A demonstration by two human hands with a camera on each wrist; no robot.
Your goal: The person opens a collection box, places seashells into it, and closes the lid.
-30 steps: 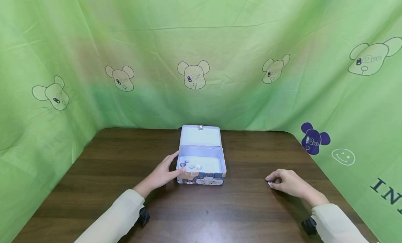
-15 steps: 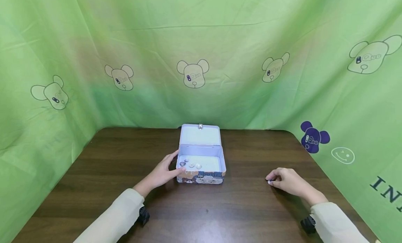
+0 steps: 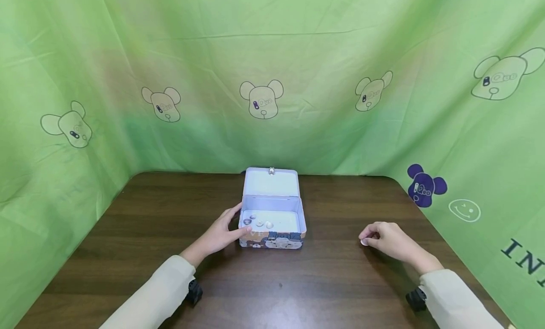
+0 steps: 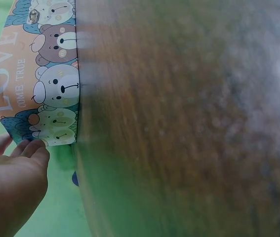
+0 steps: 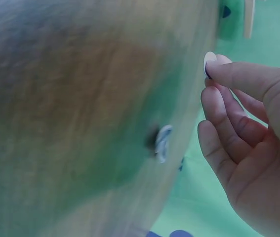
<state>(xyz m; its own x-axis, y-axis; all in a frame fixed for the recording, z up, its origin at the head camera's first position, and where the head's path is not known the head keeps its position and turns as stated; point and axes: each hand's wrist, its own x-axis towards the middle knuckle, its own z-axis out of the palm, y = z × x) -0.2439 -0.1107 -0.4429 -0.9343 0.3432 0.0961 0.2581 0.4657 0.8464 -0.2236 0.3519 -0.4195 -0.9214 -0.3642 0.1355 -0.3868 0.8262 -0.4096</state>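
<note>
A small tin box [image 3: 272, 240] with printed bears stands on the table, its lid [image 3: 271, 183] raised at the back. Several small silvery and whitish pieces [image 3: 260, 223] lie inside, too small to identify. My left hand [image 3: 218, 233] holds the box at its front left corner, thumb over the front rim and fingers along the side. Farther right, my right hand [image 3: 390, 240] pinches a small round white disc [image 5: 209, 60] with a dark edge between thumb and forefinger, just above the table. Below that hand a small white-and-grey piece [image 5: 164, 143] rests on the table; the head view hides it.
The dark wooden table [image 3: 272, 291] reaches back to a green curtain [image 3: 204, 144] with printed bear heads, which also closes off both sides. A black wrist camera [image 3: 416, 299] sits under the right sleeve, another camera [image 3: 194, 292] under the left.
My right hand has lifted slightly off the table with the white disc pinched in it. The left hand and the box have stayed in place.
</note>
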